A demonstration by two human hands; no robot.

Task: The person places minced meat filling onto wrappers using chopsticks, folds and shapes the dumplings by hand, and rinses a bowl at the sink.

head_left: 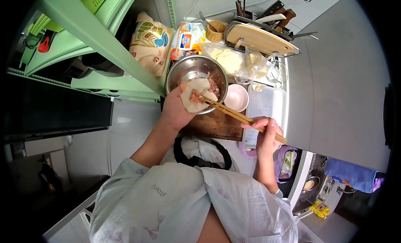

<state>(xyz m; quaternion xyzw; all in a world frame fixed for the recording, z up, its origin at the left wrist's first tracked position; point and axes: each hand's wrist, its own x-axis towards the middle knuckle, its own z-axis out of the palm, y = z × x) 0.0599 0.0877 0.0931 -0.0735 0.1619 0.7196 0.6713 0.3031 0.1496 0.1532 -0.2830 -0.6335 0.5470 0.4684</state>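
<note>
A round dough wrapper (189,101) lies on my left hand (175,109), over the near left rim of a steel bowl (172,78). Pink minced filling (196,96) sits on the wrapper, and more of it shows inside the bowl. My right hand (266,134) is closed around wooden chopsticks (238,114), whose tips touch the filling on the wrapper. Right of the bowl stands a small pink bowl (236,98). Beside that is a translucent plastic tray (267,105) with one pale piece of dough (257,88) at its far end.
Behind the bowls lie a bag of dough (227,59), a printed sack (150,44) and a rack with a cutting board (261,39) and knives. A green shelf (104,42) stands at the left. Under the steel bowl is a dark wooden board (217,125).
</note>
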